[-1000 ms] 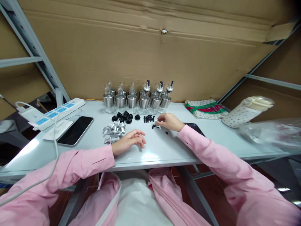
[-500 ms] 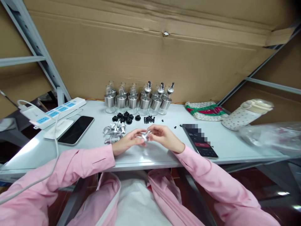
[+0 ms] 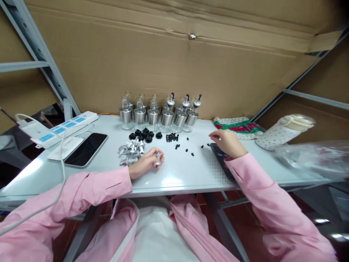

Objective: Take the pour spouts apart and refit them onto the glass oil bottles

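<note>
My left hand (image 3: pixel 147 162) is closed around a silver metal pourer spout (image 3: pixel 157 159), held above the table. Just left of it lies a pile of similar silver spouts (image 3: pixel 133 148). My right hand (image 3: pixel 228 142) is over the far end of a dark phone (image 3: pixel 222 160). Its fingers are bent and drawn together, and anything between them is too small to make out. Below its fingertips sit small black caps (image 3: pixel 202 146). More small black caps (image 3: pixel 187 150) are scattered between my hands.
Glass bottles with steel sleeves (image 3: pixel 153 116) stand in rows at the back, several with spouts. Black stoppers (image 3: pixel 145 133) and black tips (image 3: pixel 172 137) lie in front. A phone (image 3: pixel 86 150) and power strip (image 3: pixel 64 129) are left; a bottle (image 3: pixel 283 133) and plastic bag (image 3: pixel 313 160) right.
My right hand has left the spout and moved right, over the phone. My left hand keeps the spout, slightly further left. Small black caps between my hands are now in view.
</note>
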The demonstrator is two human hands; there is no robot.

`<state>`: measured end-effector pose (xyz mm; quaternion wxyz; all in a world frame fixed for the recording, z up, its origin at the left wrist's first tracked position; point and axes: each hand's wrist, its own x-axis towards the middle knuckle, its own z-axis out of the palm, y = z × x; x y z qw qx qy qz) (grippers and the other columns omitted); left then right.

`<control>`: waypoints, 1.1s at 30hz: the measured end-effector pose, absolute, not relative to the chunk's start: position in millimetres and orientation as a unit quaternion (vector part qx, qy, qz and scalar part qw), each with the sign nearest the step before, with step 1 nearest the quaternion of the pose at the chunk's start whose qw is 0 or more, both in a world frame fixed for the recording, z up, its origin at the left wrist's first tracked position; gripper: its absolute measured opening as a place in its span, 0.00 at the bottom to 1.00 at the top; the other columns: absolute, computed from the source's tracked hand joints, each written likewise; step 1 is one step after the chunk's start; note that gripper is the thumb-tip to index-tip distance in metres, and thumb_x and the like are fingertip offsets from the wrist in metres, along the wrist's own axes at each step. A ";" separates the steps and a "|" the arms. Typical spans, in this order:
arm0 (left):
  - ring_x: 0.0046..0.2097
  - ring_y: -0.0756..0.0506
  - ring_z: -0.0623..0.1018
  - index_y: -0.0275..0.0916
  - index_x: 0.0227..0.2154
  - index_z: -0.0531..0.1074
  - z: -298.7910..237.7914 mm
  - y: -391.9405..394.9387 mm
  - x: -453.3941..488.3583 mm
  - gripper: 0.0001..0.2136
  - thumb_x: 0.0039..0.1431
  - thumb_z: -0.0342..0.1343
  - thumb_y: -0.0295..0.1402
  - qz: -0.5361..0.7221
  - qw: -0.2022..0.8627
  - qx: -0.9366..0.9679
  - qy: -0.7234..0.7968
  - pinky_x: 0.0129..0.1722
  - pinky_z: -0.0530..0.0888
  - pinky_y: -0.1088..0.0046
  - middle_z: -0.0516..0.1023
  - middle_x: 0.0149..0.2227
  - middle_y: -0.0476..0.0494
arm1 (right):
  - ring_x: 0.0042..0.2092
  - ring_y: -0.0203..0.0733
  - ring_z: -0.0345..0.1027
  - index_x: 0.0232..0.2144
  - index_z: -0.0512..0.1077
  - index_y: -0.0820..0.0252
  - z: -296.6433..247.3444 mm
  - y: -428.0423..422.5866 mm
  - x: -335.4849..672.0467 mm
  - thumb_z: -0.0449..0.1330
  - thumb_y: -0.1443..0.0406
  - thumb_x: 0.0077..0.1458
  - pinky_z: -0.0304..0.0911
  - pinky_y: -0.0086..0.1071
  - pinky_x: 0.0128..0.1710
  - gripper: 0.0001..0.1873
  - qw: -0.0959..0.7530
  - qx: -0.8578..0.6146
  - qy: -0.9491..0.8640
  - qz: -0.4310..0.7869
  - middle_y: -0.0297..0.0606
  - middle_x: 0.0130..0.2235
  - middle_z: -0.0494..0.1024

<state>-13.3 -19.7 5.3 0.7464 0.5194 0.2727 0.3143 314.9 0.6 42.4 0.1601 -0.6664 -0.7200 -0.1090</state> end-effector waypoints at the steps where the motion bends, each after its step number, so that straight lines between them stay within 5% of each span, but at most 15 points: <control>1: 0.26 0.54 0.65 0.37 0.31 0.61 5.1 -19.5 -12.8 0.07 0.46 0.51 0.27 0.316 0.749 0.513 0.276 0.29 0.61 0.75 0.67 0.29 0.50 | 0.33 0.44 0.70 0.29 0.77 0.61 41.8 4.4 326.6 0.55 0.69 0.50 0.62 0.33 0.34 0.09 0.122 -0.675 -0.719 -0.112 0.42 0.31 0.79; 10: 0.28 0.53 0.69 0.34 0.35 0.67 2.9 -17.9 -12.4 0.11 0.56 0.51 0.37 0.292 0.713 0.561 0.301 0.28 0.62 0.74 0.70 0.35 0.44 | 0.36 0.43 0.70 0.30 0.78 0.62 18.0 20.1 333.6 0.56 0.66 0.49 0.60 0.30 0.35 0.10 -0.026 -0.688 -0.719 -0.092 0.43 0.34 0.78; 15: 0.28 0.52 0.70 0.33 0.35 0.67 -0.7 -17.4 -11.9 0.12 0.55 0.53 0.39 0.299 0.724 0.548 0.295 0.29 0.64 0.73 0.71 0.33 0.46 | 0.35 0.43 0.70 0.28 0.77 0.63 21.3 20.7 329.9 0.57 0.68 0.47 0.60 0.30 0.36 0.08 0.008 -0.684 -0.724 -0.083 0.44 0.34 0.78; 22: 0.29 0.52 0.71 0.33 0.34 0.67 1.3 -18.5 -12.4 0.11 0.56 0.54 0.38 0.293 0.731 0.544 0.292 0.30 0.63 0.74 0.71 0.32 0.46 | 0.31 0.38 0.70 0.30 0.75 0.61 37.2 7.0 286.4 0.57 0.67 0.50 0.63 0.29 0.34 0.07 0.173 -0.593 -0.786 0.034 0.38 0.31 0.79; 33: 0.29 0.52 0.71 0.33 0.34 0.67 3.3 -18.2 -12.7 0.13 0.53 0.55 0.39 0.290 0.730 0.549 0.287 0.31 0.62 0.73 0.71 0.31 0.47 | 0.32 0.38 0.71 0.32 0.75 0.62 19.5 15.3 232.6 0.57 0.73 0.49 0.65 0.30 0.37 0.08 0.126 -0.492 -0.859 0.060 0.40 0.32 0.78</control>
